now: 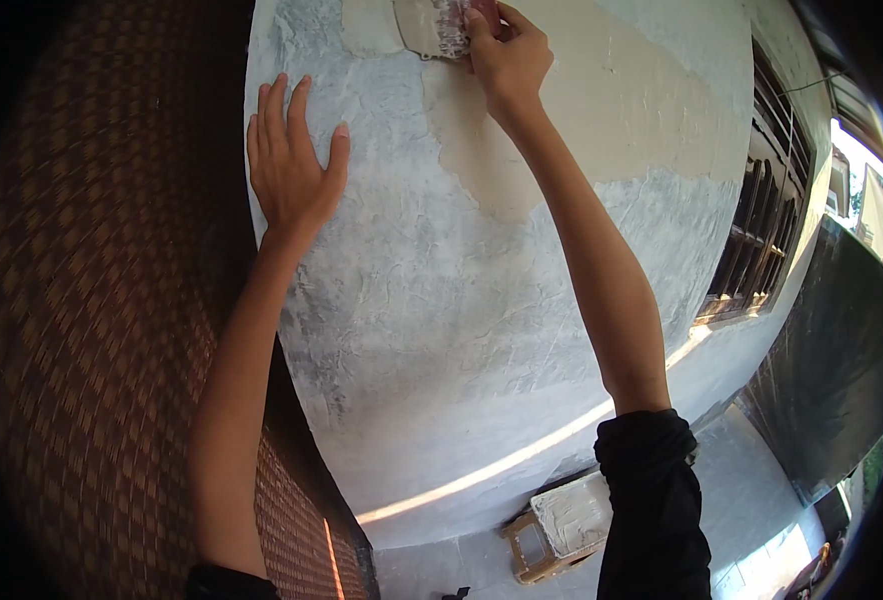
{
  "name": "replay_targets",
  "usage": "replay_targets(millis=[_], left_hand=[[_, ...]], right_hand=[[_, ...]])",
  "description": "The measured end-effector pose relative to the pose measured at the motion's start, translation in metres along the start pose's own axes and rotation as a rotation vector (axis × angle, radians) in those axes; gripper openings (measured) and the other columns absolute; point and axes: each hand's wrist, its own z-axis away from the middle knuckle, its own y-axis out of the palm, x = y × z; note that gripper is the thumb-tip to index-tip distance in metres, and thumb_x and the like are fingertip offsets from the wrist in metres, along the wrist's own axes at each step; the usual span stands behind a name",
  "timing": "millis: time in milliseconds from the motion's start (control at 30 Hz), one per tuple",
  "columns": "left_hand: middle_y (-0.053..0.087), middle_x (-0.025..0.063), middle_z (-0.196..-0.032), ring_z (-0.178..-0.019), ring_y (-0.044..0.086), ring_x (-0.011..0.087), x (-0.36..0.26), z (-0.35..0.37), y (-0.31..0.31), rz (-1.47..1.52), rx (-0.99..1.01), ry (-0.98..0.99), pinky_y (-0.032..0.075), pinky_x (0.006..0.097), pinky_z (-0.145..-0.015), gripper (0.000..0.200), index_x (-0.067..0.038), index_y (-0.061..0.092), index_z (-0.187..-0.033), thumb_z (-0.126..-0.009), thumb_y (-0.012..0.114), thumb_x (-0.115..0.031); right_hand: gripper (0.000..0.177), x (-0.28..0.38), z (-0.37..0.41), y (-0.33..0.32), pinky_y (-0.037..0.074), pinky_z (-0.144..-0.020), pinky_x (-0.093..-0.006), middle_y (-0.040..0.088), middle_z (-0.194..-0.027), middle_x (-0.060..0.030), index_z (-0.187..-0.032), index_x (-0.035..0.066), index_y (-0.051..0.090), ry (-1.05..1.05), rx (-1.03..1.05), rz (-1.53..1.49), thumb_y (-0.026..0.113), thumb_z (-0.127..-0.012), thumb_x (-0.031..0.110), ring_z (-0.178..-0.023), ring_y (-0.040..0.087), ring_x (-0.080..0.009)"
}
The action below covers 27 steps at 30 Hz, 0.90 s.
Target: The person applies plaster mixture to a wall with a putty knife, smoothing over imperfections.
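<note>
From where I stand, the step in hand seems to be the spreading of a pale paste: at the left, the left hand (291, 165) is spread out with nothing in it, and appears to rest flat on the grey wall (411, 320), near its edge; to the right of it, high up, the scraper (449, 28), with paste on its blade, is at the wall, and the right hand (511, 65) has its fingers closed around the reddish handle. I think the next move calls for a steady, even pressure, so that the beige coat (621, 110) meets the bare grey part without a ridge. Counting from left to right, I see one woven panel (91, 250), two hands, one wall, one scraper, its top cut off from my view, one stool (531, 550) on the floor and, on it, one tray (601, 478) of paste, partly behind the right sleeve (651, 500). Farther right, there are one barred window (766, 210) and one dark sheet (826, 350). The patches of paste have ragged borders, so I do not count them.
</note>
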Motion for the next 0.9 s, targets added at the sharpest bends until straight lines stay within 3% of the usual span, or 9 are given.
replay_targets(millis=[33, 67, 233, 367, 467, 533, 567, 767, 900], left_hand=[[0.036, 0.0177, -0.153, -0.146, 0.028, 0.0364, 0.001, 0.0, 0.0, -0.004, -0.005, 0.0, 0.022, 0.0544, -0.118, 0.064, -0.009, 0.04, -0.147, -0.092, 0.06, -0.033], [0.036, 0.0178, -0.153, -0.147, 0.027, 0.0361, 0.0, 0.001, 0.001, -0.018, -0.004, -0.006, 0.022, 0.054, -0.118, 0.064, -0.009, 0.04, -0.147, -0.092, 0.06, -0.034], [0.036, 0.0181, -0.153, -0.147, 0.026, 0.0359, -0.007, 0.001, 0.002, -0.046, 0.002, -0.035, 0.021, 0.0534, -0.118, 0.063, -0.011, 0.042, -0.146, -0.091, 0.061, -0.035], [0.036, 0.0174, -0.153, -0.147, 0.027, 0.0354, -0.006, 0.002, 0.001, -0.03, 0.004, -0.049, 0.022, 0.053, -0.118, 0.062, -0.01, 0.043, -0.146, -0.091, 0.06, -0.035], [0.035, 0.0155, -0.155, -0.148, 0.026, 0.0342, -0.003, 0.002, -0.002, 0.004, 0.022, -0.047, 0.02, 0.0522, -0.119, 0.063, -0.009, 0.041, -0.146, -0.092, 0.06, -0.035], [0.035, 0.0154, -0.155, -0.148, 0.026, 0.0343, -0.001, 0.002, -0.001, 0.006, 0.016, -0.036, 0.02, 0.052, -0.119, 0.063, -0.009, 0.041, -0.146, -0.092, 0.06, -0.035], [0.035, 0.0153, -0.155, -0.148, 0.025, 0.0344, -0.001, 0.003, -0.001, 0.012, 0.013, -0.032, 0.02, 0.0518, -0.119, 0.063, -0.009, 0.041, -0.146, -0.092, 0.06, -0.034], [0.035, 0.0156, -0.155, -0.148, 0.025, 0.0345, -0.004, 0.004, 0.0, -0.006, 0.01, -0.051, 0.019, 0.0517, -0.119, 0.064, -0.009, 0.041, -0.146, -0.091, 0.061, -0.034], [0.036, 0.0151, -0.154, -0.148, 0.026, 0.0342, -0.003, 0.005, 0.0, 0.026, -0.007, -0.045, 0.019, 0.0516, -0.119, 0.064, -0.009, 0.042, -0.145, -0.09, 0.062, -0.034]], right_hand=[[0.04, 0.003, -0.008, -0.02, 0.049, -0.05, -0.0275, 0.072, -0.082, -0.0113, -0.118, -0.007, 0.066, 0.191, 0.034, -0.015, 0.072, -0.088, 0.018, -0.054, 0.062, -0.015], [0.039, -0.022, -0.022, -0.034, 0.048, -0.048, -0.0282, 0.071, -0.08, -0.0115, -0.118, -0.006, 0.067, 0.098, -0.084, 0.04, 0.073, -0.088, 0.018, -0.051, 0.06, -0.0152], [0.033, -0.002, -0.042, -0.088, 0.049, -0.049, -0.0283, 0.072, -0.087, -0.011, -0.115, -0.008, 0.065, 0.222, -0.284, -0.161, 0.071, -0.09, 0.014, -0.056, 0.064, -0.0158], [0.033, 0.027, -0.019, 0.009, 0.05, -0.051, -0.0288, 0.072, -0.086, -0.0114, -0.113, -0.006, 0.067, 0.119, 0.11, -0.266, 0.072, -0.089, 0.015, -0.059, 0.065, -0.0154], [0.033, 0.026, 0.001, 0.056, 0.049, -0.054, -0.0302, 0.072, -0.079, -0.0141, -0.115, -0.002, 0.069, 0.016, 0.153, -0.214, 0.068, -0.092, 0.022, -0.059, 0.063, -0.0147], [0.032, 0.014, -0.012, 0.047, 0.047, -0.051, -0.0293, 0.07, -0.077, -0.0095, -0.114, -0.003, 0.069, -0.086, -0.006, -0.038, 0.07, -0.092, 0.02, -0.056, 0.058, -0.0124], [0.035, 0.028, -0.02, 0.019, 0.05, -0.05, -0.0298, 0.071, -0.084, -0.0118, -0.115, -0.006, 0.068, 0.168, -0.002, 0.039, 0.073, -0.088, 0.017, -0.059, 0.065, -0.0158], [0.035, -0.014, -0.06, -0.063, 0.049, -0.052, -0.0268, 0.071, -0.087, -0.0102, -0.117, -0.007, 0.065, 0.27, -0.314, -0.157, 0.072, -0.089, 0.013, -0.058, 0.063, -0.0137], [0.031, 0.014, 0.0, -0.005, 0.045, -0.051, -0.0298, 0.07, -0.078, -0.0092, -0.115, -0.001, 0.069, 0.239, 0.101, -0.245, 0.07, -0.092, 0.019, -0.055, 0.055, -0.0122]])
